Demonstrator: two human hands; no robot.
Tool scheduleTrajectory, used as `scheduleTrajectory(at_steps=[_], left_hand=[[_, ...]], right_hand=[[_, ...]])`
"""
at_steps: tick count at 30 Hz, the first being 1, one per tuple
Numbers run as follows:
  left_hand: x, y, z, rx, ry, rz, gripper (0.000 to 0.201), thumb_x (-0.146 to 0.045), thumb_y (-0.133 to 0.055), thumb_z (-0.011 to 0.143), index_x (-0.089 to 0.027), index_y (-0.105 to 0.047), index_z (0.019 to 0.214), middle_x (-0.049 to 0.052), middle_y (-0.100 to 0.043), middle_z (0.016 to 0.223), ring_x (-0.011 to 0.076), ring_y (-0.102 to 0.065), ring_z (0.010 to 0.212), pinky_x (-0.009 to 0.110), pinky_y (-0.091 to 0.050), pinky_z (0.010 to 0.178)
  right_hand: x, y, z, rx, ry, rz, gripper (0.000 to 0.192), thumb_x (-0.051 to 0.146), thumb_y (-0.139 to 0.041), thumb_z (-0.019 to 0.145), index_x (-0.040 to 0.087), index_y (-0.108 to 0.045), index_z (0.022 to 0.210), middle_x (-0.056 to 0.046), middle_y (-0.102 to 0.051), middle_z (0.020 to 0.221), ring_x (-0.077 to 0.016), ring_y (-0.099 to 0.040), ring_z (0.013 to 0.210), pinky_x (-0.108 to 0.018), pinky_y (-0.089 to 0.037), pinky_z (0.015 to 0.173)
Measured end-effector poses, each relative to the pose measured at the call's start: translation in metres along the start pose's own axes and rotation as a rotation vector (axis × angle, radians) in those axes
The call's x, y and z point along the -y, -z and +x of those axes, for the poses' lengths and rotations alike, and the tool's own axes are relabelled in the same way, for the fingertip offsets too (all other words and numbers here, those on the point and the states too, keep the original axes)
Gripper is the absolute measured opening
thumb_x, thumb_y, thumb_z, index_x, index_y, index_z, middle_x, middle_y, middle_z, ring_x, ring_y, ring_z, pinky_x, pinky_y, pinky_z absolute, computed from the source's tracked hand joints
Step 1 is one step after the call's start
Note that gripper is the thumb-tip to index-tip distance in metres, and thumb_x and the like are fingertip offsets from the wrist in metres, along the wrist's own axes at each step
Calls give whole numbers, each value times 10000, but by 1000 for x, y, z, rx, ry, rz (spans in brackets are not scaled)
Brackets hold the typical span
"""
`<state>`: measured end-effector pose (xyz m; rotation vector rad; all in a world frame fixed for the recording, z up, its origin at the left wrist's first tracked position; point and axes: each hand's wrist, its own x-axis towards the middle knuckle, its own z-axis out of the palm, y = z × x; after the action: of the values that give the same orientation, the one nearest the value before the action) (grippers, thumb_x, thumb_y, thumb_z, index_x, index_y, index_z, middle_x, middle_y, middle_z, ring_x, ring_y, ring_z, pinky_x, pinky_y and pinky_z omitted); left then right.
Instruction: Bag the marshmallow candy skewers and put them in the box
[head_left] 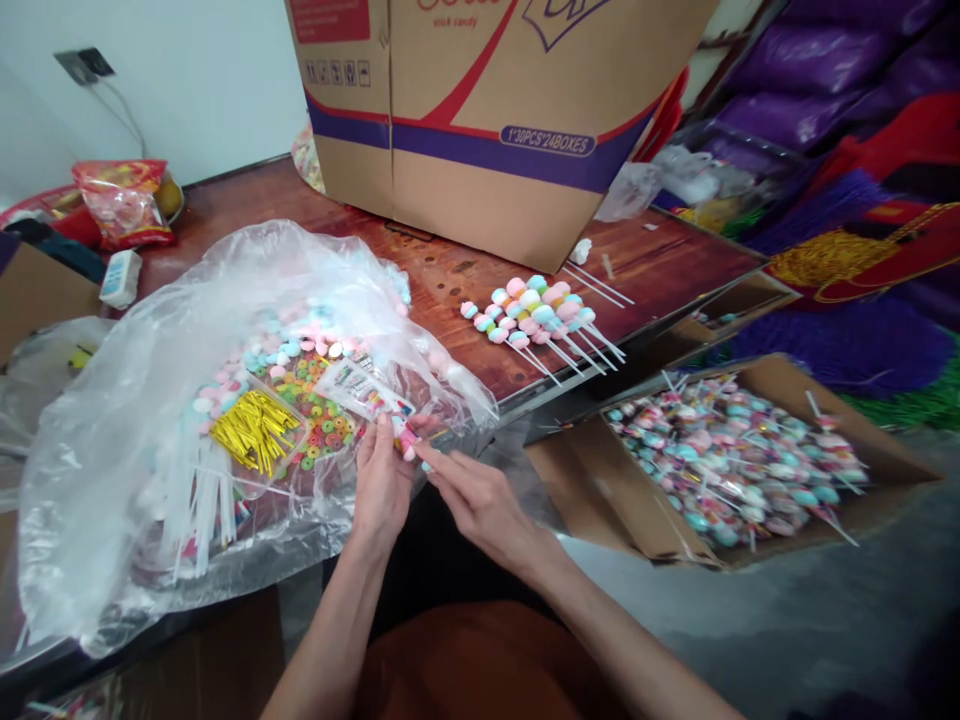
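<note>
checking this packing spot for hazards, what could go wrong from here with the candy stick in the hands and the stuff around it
1. The left hand and right hand work a candy stick past the table edge; a slipped piece would likely drop to the floor.
2. The finished candy sticks lie loose near that edge, sticks pointing outward, above the open box; a nudge could roll them off.
3. The gold twist ties sit on slack plastic sheeting, which may shift and scatter them.
</note>
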<state>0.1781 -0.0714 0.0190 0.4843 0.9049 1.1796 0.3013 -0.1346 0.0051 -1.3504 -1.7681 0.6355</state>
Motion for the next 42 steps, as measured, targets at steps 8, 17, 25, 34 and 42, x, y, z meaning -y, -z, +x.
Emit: scheduleTrajectory(at_steps=[8, 17, 25, 34, 42], left_hand=[[4, -2, -3, 3, -49, -46, 337, -473, -775, 787, -169, -686, 904, 99, -768, 986, 267, -719, 1019, 399, -557, 897], [6, 0, -4, 28, -46, -21, 322, -470, -741, 822, -180, -673, 945, 87, -761, 995, 255, -715, 1036, 386, -534, 920], [2, 2, -4, 123, -17, 60, 299, -463, -710, 853, -173, -651, 896, 80, -759, 937, 227, -719, 969, 367, -547, 885], [1, 9, -1, 33, 78, 26, 370, -469, -747, 819, -130, -685, 956, 138, -776, 976, 245, -736, 923, 357, -585, 806], [-5, 10, -1, 67, 140, 54, 395, -515, -702, 845, -132, -690, 940, 153, -782, 983, 295, -745, 961, 441, -578, 887]], right_hand=[[2, -12, -5, -163, -121, 140, 444, 183, -513, 981, 213, -540, 1423, -77, -742, 1089, -177, -723, 873, -284, -590, 817], [1, -9, -2, -138, -83, 238, 399, 158, -544, 958, 220, -643, 1340, -76, -704, 1283, -204, -684, 1156, -329, -546, 1007], [-2, -6, 2, -103, -143, 240, 390, 183, -530, 968, 221, -649, 1337, -71, -728, 1232, -211, -701, 1104, -351, -555, 974], [-1, 7, 6, -132, -192, 187, 367, 196, -564, 951, 265, -681, 1292, -41, -758, 1156, -174, -739, 854, -303, -593, 842], [-14, 10, -2, -33, 102, -143, 416, 134, -410, 1029, 243, -626, 1366, -55, -719, 917, -127, -702, 790, -202, -555, 739]])
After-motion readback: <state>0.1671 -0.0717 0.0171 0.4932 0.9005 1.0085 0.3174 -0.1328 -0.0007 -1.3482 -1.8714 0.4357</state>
